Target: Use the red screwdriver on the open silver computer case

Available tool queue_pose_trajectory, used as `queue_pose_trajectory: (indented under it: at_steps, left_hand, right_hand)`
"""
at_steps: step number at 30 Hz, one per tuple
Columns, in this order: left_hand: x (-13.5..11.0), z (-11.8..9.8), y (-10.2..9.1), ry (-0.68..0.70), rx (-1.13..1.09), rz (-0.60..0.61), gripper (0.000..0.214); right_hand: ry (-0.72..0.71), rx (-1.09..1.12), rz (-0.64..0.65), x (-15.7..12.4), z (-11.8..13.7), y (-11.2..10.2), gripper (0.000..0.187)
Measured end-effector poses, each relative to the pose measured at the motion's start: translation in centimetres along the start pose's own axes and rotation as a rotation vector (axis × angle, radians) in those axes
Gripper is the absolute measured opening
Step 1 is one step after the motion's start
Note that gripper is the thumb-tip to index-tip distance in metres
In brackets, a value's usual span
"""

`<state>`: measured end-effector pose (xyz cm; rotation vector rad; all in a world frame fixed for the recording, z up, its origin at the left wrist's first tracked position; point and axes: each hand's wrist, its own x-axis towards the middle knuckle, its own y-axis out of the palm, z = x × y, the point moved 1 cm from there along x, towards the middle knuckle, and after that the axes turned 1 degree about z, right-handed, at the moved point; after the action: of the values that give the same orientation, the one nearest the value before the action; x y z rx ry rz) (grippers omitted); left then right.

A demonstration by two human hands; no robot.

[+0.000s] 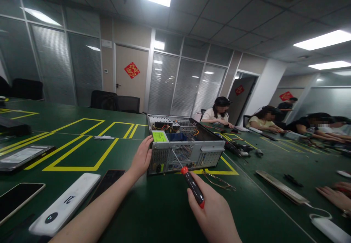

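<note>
An open desktop computer case lies on its side on the green table, its metal rear panel facing me. Inside are colored wires, and a box with a yellow-green label sits at its near left corner. My left hand grips that corner, fingers against the side and top edge. In my right hand is a screwdriver with a black and red handle. Its thin shaft points up and left, the tip at the rear panel near the vented grille. Whether the tip sits in a screw is too small to tell.
Left of me lie a white device marked 21, a phone and a hard drive. Eyeglasses rest right of the screwdriver. A power strip and another person's hand are at right. Several people sit farther along.
</note>
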<state>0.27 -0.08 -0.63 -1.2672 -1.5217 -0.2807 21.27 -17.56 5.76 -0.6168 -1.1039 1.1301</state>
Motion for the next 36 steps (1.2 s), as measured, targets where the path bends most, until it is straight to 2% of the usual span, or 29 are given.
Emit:
queue_pose_trajectory:
  at_steps: [18,25,28,32,36]
  left_hand:
    - [0.1,0.0,0.0,0.014,0.001,-0.008,0.042]
    - [0.0,0.0,0.0,-0.010,0.000,0.003,0.042]
    - [0.0,0.1,0.0,-0.020,0.002,0.006,0.042]
    - [0.0,0.0,0.0,-0.015,0.006,0.000,0.042]
    - [0.0,0.0,0.0,-0.015,0.007,0.002,0.042]
  right_hand:
    - [0.015,0.034,0.022,0.0,-0.2,0.2,0.042]
    - [0.063,0.124,-0.010,0.0,-0.4,-0.1,0.020]
    - [0.048,0.180,-0.036,0.4,-1.0,-0.6,0.020]
    - [0.166,0.428,0.070,1.3,-2.1,-0.5,0.031]
    - [0.334,1.085,0.398,1.6,-2.5,1.3,0.037]
